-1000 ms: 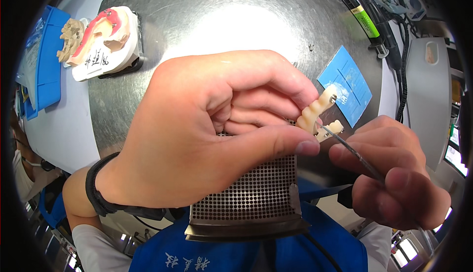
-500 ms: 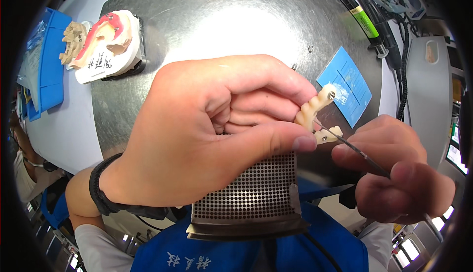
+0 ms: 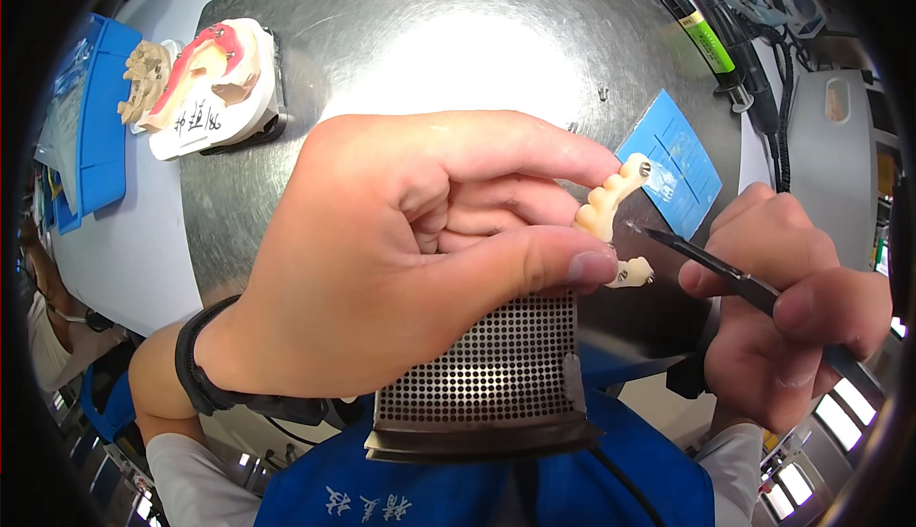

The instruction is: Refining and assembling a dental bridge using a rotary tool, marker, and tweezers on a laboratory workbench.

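Observation:
My left hand (image 3: 372, 250) pinches a cream-coloured dental bridge (image 3: 599, 214), a curved row of tooth shapes, between thumb and fingers. Both ends of the bridge stick out past the fingertips and show small metal inserts; the middle is partly hidden by the thumb. On the right, my right hand (image 3: 763, 327) is closed round a slim dark metal hand tool (image 3: 714, 263) with a fine tip. That tip points at the inner curve of the bridge and appears a little apart from it. Whether the tool has one blade or two arms, I cannot tell.
Below my left hand is a perforated metal grille (image 3: 477, 374). A blue square pad (image 3: 692, 179) lies on the metal work plate (image 3: 286, 31). Dental models (image 3: 224, 98) stand at the left beside a blue bin (image 3: 100, 136). Pen-like tools (image 3: 706, 45) lie at the far right.
My right hand has drawn slightly right and turned, showing the tool's broader side. Its tip has moved up and away from the bridge. The bridge has tilted slightly in my left hand.

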Demonstrator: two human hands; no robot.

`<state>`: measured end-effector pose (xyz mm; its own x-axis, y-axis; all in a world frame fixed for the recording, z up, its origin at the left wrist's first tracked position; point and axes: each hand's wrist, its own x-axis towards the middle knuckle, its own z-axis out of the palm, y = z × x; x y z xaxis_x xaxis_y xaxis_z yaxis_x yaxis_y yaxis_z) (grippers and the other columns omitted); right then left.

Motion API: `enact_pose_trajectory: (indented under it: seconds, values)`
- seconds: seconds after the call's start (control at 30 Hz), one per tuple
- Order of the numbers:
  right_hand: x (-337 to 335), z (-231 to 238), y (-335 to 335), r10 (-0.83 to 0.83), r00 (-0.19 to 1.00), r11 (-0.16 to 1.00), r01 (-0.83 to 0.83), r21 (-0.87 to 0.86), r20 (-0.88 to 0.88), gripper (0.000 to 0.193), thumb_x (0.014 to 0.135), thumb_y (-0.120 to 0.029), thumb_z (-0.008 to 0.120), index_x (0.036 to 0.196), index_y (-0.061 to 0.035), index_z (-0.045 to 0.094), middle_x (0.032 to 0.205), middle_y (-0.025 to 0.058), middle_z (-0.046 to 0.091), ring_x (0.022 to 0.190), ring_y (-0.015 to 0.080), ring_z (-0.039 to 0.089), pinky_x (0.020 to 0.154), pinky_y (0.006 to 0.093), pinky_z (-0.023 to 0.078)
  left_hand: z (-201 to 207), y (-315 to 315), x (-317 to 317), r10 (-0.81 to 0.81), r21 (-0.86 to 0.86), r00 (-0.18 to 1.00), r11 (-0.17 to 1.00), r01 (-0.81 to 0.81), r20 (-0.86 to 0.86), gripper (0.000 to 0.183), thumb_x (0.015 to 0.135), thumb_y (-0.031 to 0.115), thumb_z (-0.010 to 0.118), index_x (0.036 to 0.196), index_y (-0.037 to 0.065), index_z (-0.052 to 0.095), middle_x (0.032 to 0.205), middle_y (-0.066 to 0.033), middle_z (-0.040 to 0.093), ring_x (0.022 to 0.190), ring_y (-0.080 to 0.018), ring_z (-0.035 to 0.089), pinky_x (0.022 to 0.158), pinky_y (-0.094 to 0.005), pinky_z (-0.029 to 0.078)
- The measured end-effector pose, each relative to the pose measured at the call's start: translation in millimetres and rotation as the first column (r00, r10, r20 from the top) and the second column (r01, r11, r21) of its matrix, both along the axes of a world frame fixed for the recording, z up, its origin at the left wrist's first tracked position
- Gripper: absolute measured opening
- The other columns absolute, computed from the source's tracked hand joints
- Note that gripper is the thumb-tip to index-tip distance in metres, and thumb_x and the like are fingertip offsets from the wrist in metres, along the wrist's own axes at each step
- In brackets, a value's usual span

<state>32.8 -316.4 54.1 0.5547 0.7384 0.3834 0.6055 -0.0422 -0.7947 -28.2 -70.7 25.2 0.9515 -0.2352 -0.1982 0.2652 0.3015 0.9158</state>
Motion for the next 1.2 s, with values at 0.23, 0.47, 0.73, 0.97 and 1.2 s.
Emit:
enact_pose_trajectory:
  seconds: [0.23,0.47,0.73,0.97,1.2]
  values:
    - [5,3,0,0.014,0.999,0.998,-0.011,-0.064,0.053,0.02,0.109,-0.034,0.039,0.116,-0.0153,0.039,0.086,0.0143,0.066,0.062,0.0197,0.058,0.06,0.036,0.045,3,0,1,-0.02,0.007,1.0,1.0,0.02,-0.022,0.037,0.09,-0.014,0.069,0.126,-0.017,0.059,0.102,-0.0257,0.076,0.093,-0.0256,0.077,0.084,-0.0302,0.064]
    - [7,1,-1,0.035,0.994,0.992,-0.022,-0.12,0.102,0.018,0.109,-0.032,0.039,0.115,-0.0144,0.04,0.086,0.0139,0.066,0.064,0.0199,0.059,0.061,0.0361,0.045,1,-1,-1,-0.017,0.038,1.0,0.999,0.017,0.005,0.036,0.089,-0.015,0.069,0.124,-0.017,0.06,0.1,-0.0253,0.076,0.093,-0.0257,0.077,0.084,-0.0303,0.064]
    - [3,-2,1,0.022,0.993,0.995,-0.01,-0.102,0.113,0.013,0.109,-0.023,0.039,0.115,-0.0121,0.042,0.087,0.0159,0.067,0.063,0.0198,0.059,0.058,0.0362,0.044,-1,-1,0,-0.011,0.018,1.0,1.0,0.01,0.014,0.036,0.088,-0.016,0.068,0.123,-0.017,0.06,0.099,-0.0245,0.076,0.093,-0.0254,0.077,0.084,-0.0304,0.064]
    - [2,-3,1,0.069,0.991,0.988,-0.053,-0.145,0.111,0.031,0.097,-0.006,0.051,0.125,-0.0113,0.042,0.096,0.0196,0.068,0.065,0.021,0.061,0.06,0.0371,0.046,-4,0,-2,-0.004,0.043,1.0,0.999,0.003,0.017,0.036,0.088,-0.016,0.069,0.123,-0.017,0.061,0.099,-0.0247,0.076,0.093,-0.0253,0.077,0.084,-0.0304,0.064]
    - [-2,15,-6,0.097,0.991,0.967,-0.073,-0.244,0.088,0.049,0.091,0.005,0.057,0.134,-0.0108,0.042,0.101,0.0232,0.069,0.067,0.0225,0.062,0.058,0.0366,0.047,-6,1,-2,-0.021,0.08,0.995,0.997,0.013,0.097,0.038,0.087,-0.017,0.07,0.124,-0.017,0.061,0.102,-0.0238,0.076,0.094,-0.0253,0.077,0.085,-0.0304,0.063]
